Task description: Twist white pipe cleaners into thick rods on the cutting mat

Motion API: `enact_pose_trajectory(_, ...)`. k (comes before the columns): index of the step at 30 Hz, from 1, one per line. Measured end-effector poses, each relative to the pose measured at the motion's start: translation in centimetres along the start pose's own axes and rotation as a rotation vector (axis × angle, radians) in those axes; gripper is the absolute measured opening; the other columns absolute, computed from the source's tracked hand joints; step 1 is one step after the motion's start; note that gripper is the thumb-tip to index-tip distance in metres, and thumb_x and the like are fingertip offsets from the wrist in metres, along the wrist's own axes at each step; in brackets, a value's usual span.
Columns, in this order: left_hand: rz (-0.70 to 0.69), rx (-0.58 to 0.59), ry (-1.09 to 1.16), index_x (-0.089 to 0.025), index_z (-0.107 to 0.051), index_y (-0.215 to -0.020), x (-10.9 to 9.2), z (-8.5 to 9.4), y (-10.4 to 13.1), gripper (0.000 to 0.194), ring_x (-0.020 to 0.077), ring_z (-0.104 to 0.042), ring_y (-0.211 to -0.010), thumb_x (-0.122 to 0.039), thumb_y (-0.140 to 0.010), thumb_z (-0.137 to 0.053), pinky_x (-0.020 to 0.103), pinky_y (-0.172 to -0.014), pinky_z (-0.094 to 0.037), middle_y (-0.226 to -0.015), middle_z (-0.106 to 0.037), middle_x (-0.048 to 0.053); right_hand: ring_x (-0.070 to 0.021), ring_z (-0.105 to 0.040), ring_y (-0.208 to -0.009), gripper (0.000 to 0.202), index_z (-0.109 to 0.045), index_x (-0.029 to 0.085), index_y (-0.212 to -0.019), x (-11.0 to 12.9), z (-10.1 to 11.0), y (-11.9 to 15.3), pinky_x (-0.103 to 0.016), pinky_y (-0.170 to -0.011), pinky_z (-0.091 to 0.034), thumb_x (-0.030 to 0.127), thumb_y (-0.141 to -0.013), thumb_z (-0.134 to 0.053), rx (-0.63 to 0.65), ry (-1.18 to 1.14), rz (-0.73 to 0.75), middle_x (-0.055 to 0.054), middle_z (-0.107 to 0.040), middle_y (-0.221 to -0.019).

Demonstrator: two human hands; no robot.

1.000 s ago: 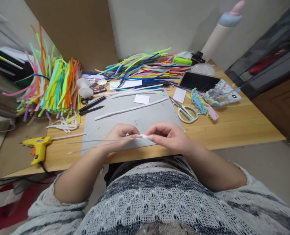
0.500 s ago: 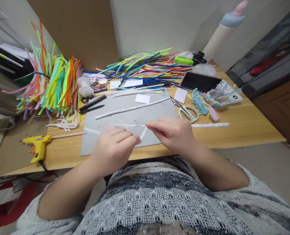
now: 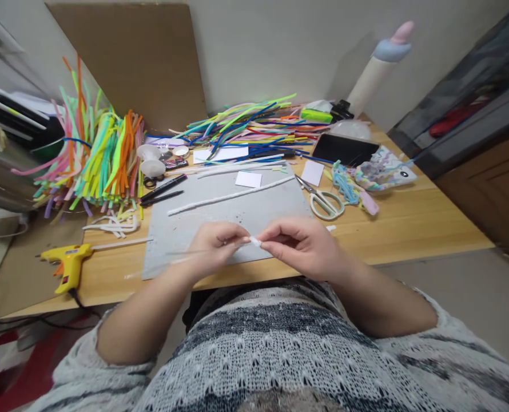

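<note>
A white pipe cleaner point(image 3: 255, 242) runs between my fingertips, its middle bunched or twisted where the hands meet. My left hand point(image 3: 218, 247) pinches it from the left, and a blurred thin end trails out past the wrist. From the right, my right hand point(image 3: 303, 246) pinches the same piece between thumb and fingers; a short white tip shows beyond its knuckles. Both hands are just above the front edge of a grey mat point(image 3: 186, 240). Another white pipe cleaner point(image 3: 231, 196) lies slanted across that mat, behind the hands.
A yellow glue gun point(image 3: 68, 263) lies at left, near white pipe cleaner scraps point(image 3: 115, 223). Scissors point(image 3: 325, 203) and a phone point(image 3: 344, 150) are at right. Colourful pipe cleaners point(image 3: 241, 126) are piled behind; a bundle point(image 3: 104, 154) stands at left. Black pens point(image 3: 164, 189) rest on the mat.
My hands have drawn together, fingertips nearly meeting. The white pipe cleaner strand between them has become a short bunched piece, and its long end at right has mostly gone from view.
</note>
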State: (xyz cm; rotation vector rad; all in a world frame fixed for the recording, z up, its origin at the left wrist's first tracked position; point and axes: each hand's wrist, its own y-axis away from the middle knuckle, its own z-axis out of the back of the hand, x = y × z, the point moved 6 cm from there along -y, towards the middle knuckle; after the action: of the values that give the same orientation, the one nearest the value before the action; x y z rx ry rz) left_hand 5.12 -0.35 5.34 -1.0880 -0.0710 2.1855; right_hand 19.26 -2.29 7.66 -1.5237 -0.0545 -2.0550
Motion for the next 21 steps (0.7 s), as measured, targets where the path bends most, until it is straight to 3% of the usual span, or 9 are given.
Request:
enact_pose_trajectory(2, 0.017, -0.047, -0.014, -0.015, -0.064, -0.077, -0.5, -1.0, 0.9, 0.018, 0.0070, -0.055, -0.054, -0.025, -0.087, -0.053, 0.018, -0.050, -0.041, -0.060, -0.062, -0.001, -0.0081, -0.060, -0.064, 0.013, -0.065, 0.016, -0.089, -0.3, 0.5, 0.1, -0.019, -0.057, -0.046, 0.025, -0.084, -0.057, -0.125, 0.080, 0.022, -0.001, -0.068, -0.076)
enact_pose_trajectory(5, -0.095, -0.022, -0.167, -0.016, -0.063, -0.080, -2.7, -1.5, 1.8, 0.019, 0.0088, -0.053, -0.056, -0.024, -0.089, -0.049, 0.022, -0.053, -0.041, -0.060, -0.059, 0.000, -0.0112, -0.062, -0.072, 0.018, -0.066, 0.018, -0.096, -0.5, 1.0, 0.2, -0.023, -0.064, -0.046, 0.024, -0.086, -0.053, -0.238, 0.359, 0.088, -0.003, -0.070, -0.085)
enact_pose_trajectory(7, -0.176, -0.009, -0.336, -0.016, -0.062, -0.077, -4.3, -0.8, 2.0, 0.020, 0.0101, -0.049, -0.054, -0.023, -0.089, -0.048, 0.024, -0.051, -0.036, -0.056, -0.055, -0.001, -0.0128, -0.063, -0.074, 0.022, -0.066, 0.019, -0.101, -0.4, 0.8, 0.2, -0.025, -0.066, -0.044, 0.024, -0.088, -0.049, -0.216, 0.587, 0.130, -0.003, -0.071, -0.086)
enact_pose_trajectory(10, -0.246, 0.001, -0.572, -0.017, -0.062, -0.072, -5.8, 1.3, 1.3, 0.020, 0.0109, -0.047, -0.053, -0.024, -0.087, -0.051, 0.027, -0.051, -0.030, -0.056, -0.054, 0.000, -0.0135, -0.062, -0.073, 0.022, -0.067, 0.020, -0.098, -0.6, 0.3, 0.0, -0.025, -0.062, -0.039, 0.025, -0.089, -0.047, -0.062, 0.781, 0.134, -0.003, -0.071, -0.083)
enact_pose_trajectory(14, -0.318, 0.030, -0.643, -0.020, -0.065, -0.074, -5.7, 4.6, -0.6, 0.015, 0.0111, -0.050, -0.056, -0.028, -0.084, -0.057, 0.027, -0.054, -0.030, -0.057, -0.057, -0.001, -0.0113, -0.062, -0.076, 0.018, -0.067, 0.020, -0.093, -0.2, -0.4, 0.2, -0.023, -0.063, -0.039, 0.020, -0.087, -0.051, 0.253, 0.589, 0.171, -0.001, -0.070, -0.084)
enact_pose_trajectory(16, -0.327, 0.059, -0.532, -0.021, -0.066, -0.074, -4.8, 5.3, -1.4, 0.015, 0.0100, -0.050, -0.055, -0.028, -0.084, -0.058, 0.026, -0.055, -0.032, -0.056, -0.056, -0.002, -0.0089, -0.060, -0.071, 0.016, -0.067, 0.019, -0.091, 0.6, -0.5, 0.3, -0.021, -0.062, -0.040, 0.018, -0.084, -0.053, 0.313, 0.383, 0.204, 0.000, -0.069, -0.080)
enact_pose_trajectory(18, -0.283, 0.050, -0.384, -0.020, -0.067, -0.075, -3.6, 5.3, -1.8, 0.016, 0.0089, -0.050, -0.054, -0.028, -0.085, -0.057, 0.025, -0.055, -0.034, -0.057, -0.057, -0.002, -0.0069, -0.058, -0.062, 0.013, -0.066, 0.018, -0.088, 1.3, -0.2, 0.4, -0.020, -0.058, -0.041, 0.019, -0.083, -0.055, 0.259, 0.186, 0.215, 0.000, -0.068, -0.074)
enact_pose_trajectory(21, -0.173, -0.012, -0.254, -0.017, -0.065, -0.076, -2.1, 3.5, -1.3, 0.017, 0.0084, -0.051, -0.055, -0.026, -0.086, -0.055, 0.023, -0.055, -0.037, -0.058, -0.059, -0.001, -0.0060, -0.054, -0.055, 0.011, -0.066, 0.018, -0.087, 1.3, 0.6, 0.3, -0.019, -0.050, -0.041, 0.024, -0.083, -0.058, 0.033, 0.032, 0.154, 0.000, -0.066, -0.070)
